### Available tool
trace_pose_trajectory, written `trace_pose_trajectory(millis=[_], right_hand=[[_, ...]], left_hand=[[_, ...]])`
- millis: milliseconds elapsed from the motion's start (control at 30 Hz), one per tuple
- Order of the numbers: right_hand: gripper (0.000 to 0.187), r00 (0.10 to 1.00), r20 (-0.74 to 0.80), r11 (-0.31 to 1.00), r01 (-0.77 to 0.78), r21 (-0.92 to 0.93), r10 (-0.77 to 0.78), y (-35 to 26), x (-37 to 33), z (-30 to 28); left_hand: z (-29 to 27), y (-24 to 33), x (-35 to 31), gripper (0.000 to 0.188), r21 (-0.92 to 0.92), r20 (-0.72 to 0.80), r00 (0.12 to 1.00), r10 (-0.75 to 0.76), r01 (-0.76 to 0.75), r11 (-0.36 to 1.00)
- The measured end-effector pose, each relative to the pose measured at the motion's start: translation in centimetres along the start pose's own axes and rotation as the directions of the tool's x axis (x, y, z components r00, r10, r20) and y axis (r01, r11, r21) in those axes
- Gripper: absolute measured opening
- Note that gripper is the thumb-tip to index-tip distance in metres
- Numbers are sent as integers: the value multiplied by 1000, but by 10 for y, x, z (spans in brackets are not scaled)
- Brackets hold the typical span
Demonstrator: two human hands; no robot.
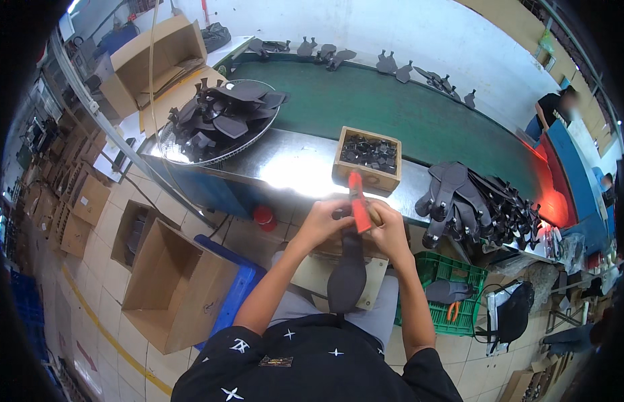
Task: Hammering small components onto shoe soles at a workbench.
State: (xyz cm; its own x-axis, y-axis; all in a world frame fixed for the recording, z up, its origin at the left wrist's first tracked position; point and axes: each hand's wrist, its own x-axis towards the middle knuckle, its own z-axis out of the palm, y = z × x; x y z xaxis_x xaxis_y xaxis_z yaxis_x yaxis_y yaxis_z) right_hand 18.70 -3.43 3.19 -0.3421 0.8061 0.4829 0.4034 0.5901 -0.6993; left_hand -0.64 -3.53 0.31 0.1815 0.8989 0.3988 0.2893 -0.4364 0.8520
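Two hands work a red-handled tool on a black saddle-shaped piece held over the lap.

Head view: the left hand (323, 221) is curled around the top of the black piece (347, 276), steadying it; the right hand (390, 231) is clenched on the red-handled tool (358, 203), which stands nearly upright between both hands. The piece hangs down from the hands over a pale board (372, 278) on the knees. It looks light, stiff at its core with a smooth, perhaps slick skin, so the narrow upper end seems the surest place to take hold. A small wooden box (367, 175) of dark small parts sits on the shiny metal bench (292, 167) just beyond the hands. An open brown carton (174, 288) stands on the floor to the left, a green crate (459, 275) to the right. No labels can be made out.
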Motion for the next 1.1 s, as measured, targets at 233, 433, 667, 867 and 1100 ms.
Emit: trace_pose_trajectory(millis=[233, 433, 667, 867, 1100], right_hand=[[15, 990, -124, 997, -70, 32, 73, -37, -12, -10], [29, 961, -98, 964, -253, 78, 260, -78, -53, -36], [28, 972, 49, 973, -227, -41, 228, -79, -45, -38], [36, 963, -233, 991, -135, 4, 132, -112, -52, -55], [29, 996, -87, 976, -18, -219, -1, -100, -34, -51]], left_hand=[[-2, -5, -3, 31, -53, 37, 990, -138, 140, 989], [0, -1, -1, 30, -117, 27, 989, -143, 145, 982], [2, 2, -5, 28, -187, 80, 974, -211, 222, 957], [2, -14, -8, 92, 253, 97, 992, -81, 54, 966], [3, -14, -11, 80, 421, 56, 981, -186, 145, 895]])
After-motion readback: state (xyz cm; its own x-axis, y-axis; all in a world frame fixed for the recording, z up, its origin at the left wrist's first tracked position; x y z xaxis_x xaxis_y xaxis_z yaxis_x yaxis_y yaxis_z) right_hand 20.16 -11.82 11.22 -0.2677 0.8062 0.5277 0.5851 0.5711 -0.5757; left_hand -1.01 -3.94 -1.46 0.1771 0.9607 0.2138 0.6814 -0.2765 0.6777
